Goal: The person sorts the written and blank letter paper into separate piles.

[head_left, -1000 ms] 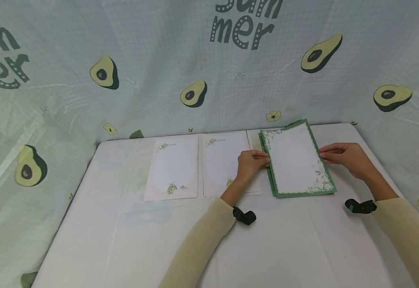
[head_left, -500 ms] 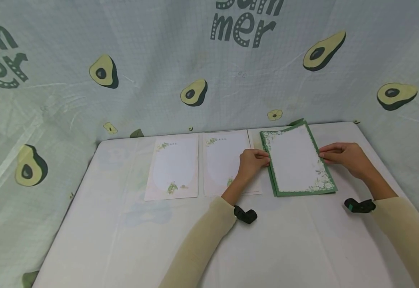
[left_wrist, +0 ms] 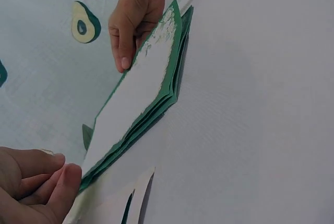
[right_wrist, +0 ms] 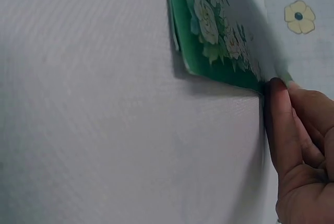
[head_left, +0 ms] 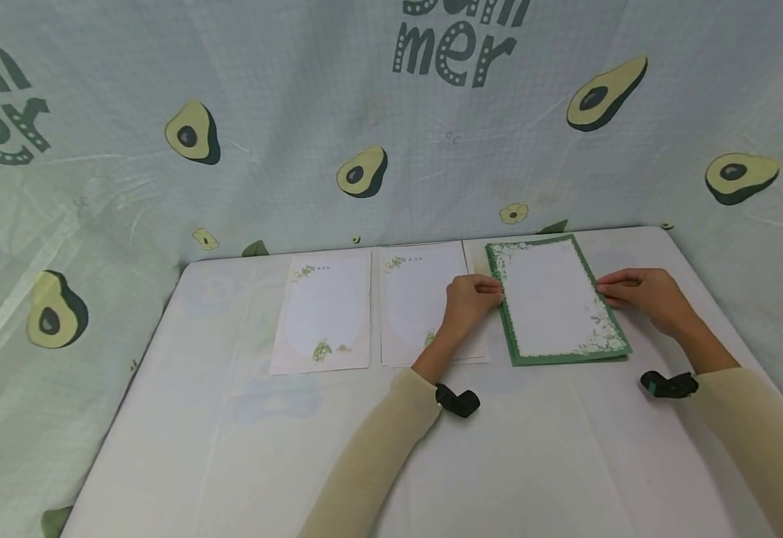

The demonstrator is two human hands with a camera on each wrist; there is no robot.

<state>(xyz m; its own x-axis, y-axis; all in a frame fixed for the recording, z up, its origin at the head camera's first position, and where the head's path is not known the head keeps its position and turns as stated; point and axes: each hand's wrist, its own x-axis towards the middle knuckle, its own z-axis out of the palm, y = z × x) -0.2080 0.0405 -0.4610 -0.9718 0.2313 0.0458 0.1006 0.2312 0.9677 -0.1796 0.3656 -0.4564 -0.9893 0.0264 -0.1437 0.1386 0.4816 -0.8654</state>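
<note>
A small stack of letter paper [head_left: 553, 302] with green borders and white flowers lies at the table's right rear. My left hand [head_left: 467, 305] pinches its left edge, and my right hand [head_left: 648, 296] pinches the right edge between thumb and fingers. From the left wrist view, several layered green edges [left_wrist: 148, 117] show slightly fanned. The right wrist view gives a corner of the stack [right_wrist: 209, 51] with printed flowers, beside the fingers [right_wrist: 284, 125]. To the left are a pale pink-edged sheet [head_left: 327, 314] and a similar pile [head_left: 418, 299], the latter partly behind my left hand.
The table [head_left: 264, 463] has a white cloth. A curtain [head_left: 284, 82] printed with avocados hangs directly behind its rear edge. Each wrist carries a black camera, such as the left wrist camera [head_left: 457, 401].
The top green-bordered sheet's far right corner has come down, and the stack's edges line up more closely. Both hands keep nearly the same places at its sides.
</note>
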